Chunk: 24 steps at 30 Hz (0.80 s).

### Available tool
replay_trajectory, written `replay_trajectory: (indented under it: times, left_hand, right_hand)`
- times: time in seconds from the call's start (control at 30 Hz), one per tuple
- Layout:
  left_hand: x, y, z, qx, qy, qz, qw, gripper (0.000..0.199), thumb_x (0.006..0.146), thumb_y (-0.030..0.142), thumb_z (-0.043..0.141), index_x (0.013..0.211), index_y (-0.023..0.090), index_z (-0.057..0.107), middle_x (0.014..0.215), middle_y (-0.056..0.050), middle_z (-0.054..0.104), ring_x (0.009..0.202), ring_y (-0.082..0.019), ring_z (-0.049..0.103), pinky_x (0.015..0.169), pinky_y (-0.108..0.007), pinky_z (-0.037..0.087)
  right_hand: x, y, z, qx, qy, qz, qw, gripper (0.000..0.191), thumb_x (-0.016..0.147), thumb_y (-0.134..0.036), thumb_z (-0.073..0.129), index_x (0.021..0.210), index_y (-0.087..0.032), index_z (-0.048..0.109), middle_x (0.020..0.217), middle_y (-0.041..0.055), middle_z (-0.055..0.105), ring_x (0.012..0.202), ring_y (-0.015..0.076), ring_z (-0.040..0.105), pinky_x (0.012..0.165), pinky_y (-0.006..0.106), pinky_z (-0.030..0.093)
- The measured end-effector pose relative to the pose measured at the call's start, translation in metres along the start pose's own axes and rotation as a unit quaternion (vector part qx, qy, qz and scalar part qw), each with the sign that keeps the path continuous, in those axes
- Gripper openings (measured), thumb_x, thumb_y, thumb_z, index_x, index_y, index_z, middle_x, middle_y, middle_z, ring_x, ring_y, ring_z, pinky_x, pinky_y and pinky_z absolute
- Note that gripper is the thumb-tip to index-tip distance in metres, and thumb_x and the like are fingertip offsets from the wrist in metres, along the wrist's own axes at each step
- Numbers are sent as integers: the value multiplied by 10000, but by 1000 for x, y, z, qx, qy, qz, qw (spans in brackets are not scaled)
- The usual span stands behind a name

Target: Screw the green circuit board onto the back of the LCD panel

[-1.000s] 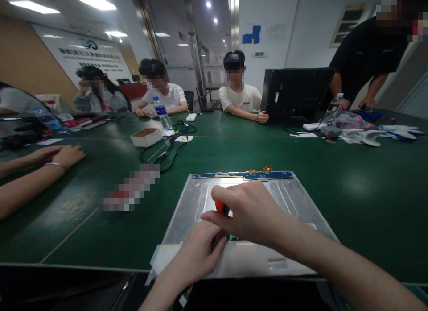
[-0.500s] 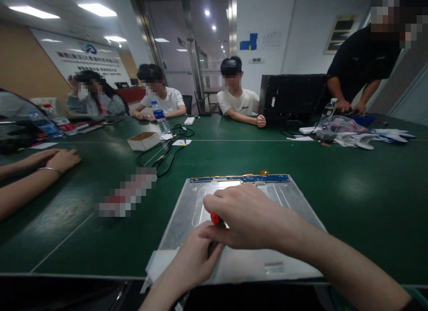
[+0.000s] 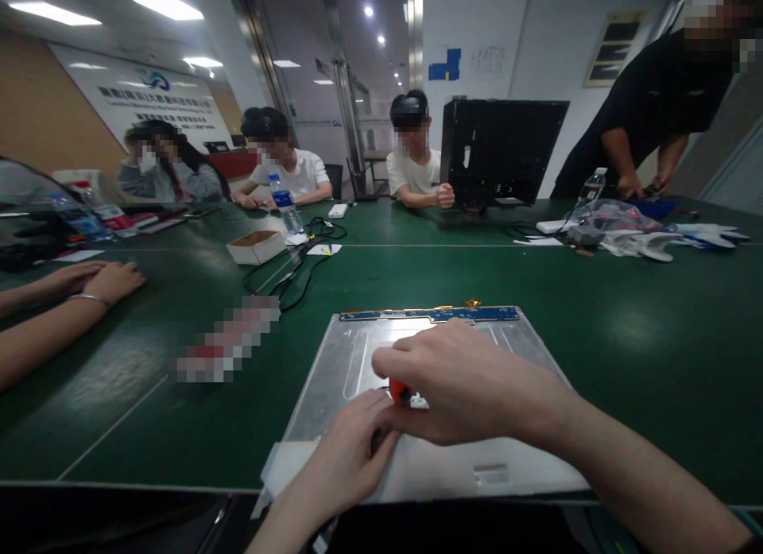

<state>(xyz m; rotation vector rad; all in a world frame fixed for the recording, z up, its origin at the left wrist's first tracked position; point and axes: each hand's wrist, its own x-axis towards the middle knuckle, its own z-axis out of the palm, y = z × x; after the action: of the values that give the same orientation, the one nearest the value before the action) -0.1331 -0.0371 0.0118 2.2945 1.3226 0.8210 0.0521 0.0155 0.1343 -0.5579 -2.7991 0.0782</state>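
Note:
A flat silver display panel [image 3: 315, 379] lies in front of me, a blue circuit strip [image 3: 411, 315] running along its far edge. Over its middle, my right hand [image 3: 453, 379] grips a screwdriver [image 3: 400, 391] from above; only part of its red-and-black handle shows, and the tip is hidden. My left hand [image 3: 351, 443] is closed just below and to the left, resting on the panel and meeting my right thumb. What its fingers hold, if anything, is hidden.
Across the green table [image 3: 381, 276], a person steadies a black monitor [image 3: 506, 153]. An open white box [image 3: 256, 248], cables and a water bottle [image 3: 286, 206] stand farther left. Another person's hands [image 3: 113, 282] rest at left. Gloves [image 3: 644, 242] and a plastic bag lie at right.
My right hand has shifted slightly right with the screwdriver, while my left hand stays nearly in place. Across the table, the monitor has turned and moved left, and the standing person has shifted.

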Motion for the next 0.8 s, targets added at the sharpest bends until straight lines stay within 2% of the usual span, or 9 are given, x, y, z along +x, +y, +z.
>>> replay_trajectory:
  times: [0.1, 0.17, 0.3, 0.37, 0.5, 0.57, 0.73, 0.8]
  left_hand:
    - [0, 1, -1, 0, -11, -13, 1000, 133, 820, 142, 483, 821, 206, 600, 859, -44, 666, 803, -219, 617, 718, -305, 495]
    - [0, 2, -1, -4, -19, -27, 999, 143, 818, 125, 485, 833, 199, 607, 849, -45, 671, 791, -214, 619, 706, -299, 492]
    - [-1, 0, 1, -7, -22, -19, 1000, 165, 818, 90, 475, 851, 194, 598, 850, -34, 668, 772, -194, 616, 697, -283, 480]
    - [-1, -1, 2, -2, -15, -17, 1000, 148, 824, 98, 473, 822, 193, 587, 827, -32, 657, 750, -191, 610, 681, -279, 477]
    - [-2, -4, 3, 2, -14, -24, 1000, 126, 848, 138, 479, 823, 193, 589, 800, -37, 654, 742, -203, 612, 667, -287, 479]
    - [-3, -5, 3, 4, -20, -26, 999, 134, 855, 132, 478, 824, 195, 593, 808, -38, 662, 755, -204, 617, 681, -290, 480]
    - [-2, -3, 3, 1, -21, -16, 1000, 148, 839, 94, 469, 845, 193, 578, 833, -33, 663, 760, -194, 615, 693, -289, 474]
    - [-1, 0, 2, -3, -16, -11, 1000, 146, 833, 91, 466, 830, 191, 571, 826, -34, 657, 764, -196, 614, 693, -289, 473]
  right_hand:
    - [2, 1, 2, -21, 3, 25, 999, 331, 895, -491, 525, 786, -182, 573, 667, 17, 656, 531, 122, 533, 478, 271, 167]
    - [3, 1, 2, -40, 2, 36, 999, 299, 909, -455, 522, 806, -181, 583, 655, 18, 654, 520, 119, 528, 477, 278, 149]
    - [2, 0, 0, -46, -10, 31, 998, 115, 867, -288, 552, 884, -176, 569, 735, 25, 674, 547, 123, 534, 463, 280, 150]
    - [-1, 1, 0, -39, -11, 23, 999, 109, 853, -276, 556, 891, -174, 562, 759, 28, 677, 561, 125, 545, 460, 279, 159]
    - [-1, 3, 1, -35, -1, 23, 999, 254, 892, -436, 543, 853, -187, 570, 690, 16, 662, 547, 135, 564, 459, 273, 156]
    - [0, 4, 2, -43, 0, 29, 999, 286, 906, -463, 524, 834, -191, 573, 654, 13, 650, 531, 138, 559, 459, 275, 147]
    - [2, 2, -1, -34, -17, 21, 999, 102, 866, -285, 559, 885, -186, 556, 712, 9, 656, 549, 128, 539, 465, 271, 165]
    - [0, 2, -3, -26, -15, 10, 1000, 103, 835, -243, 563, 913, -179, 542, 762, 16, 663, 568, 125, 537, 467, 271, 171]
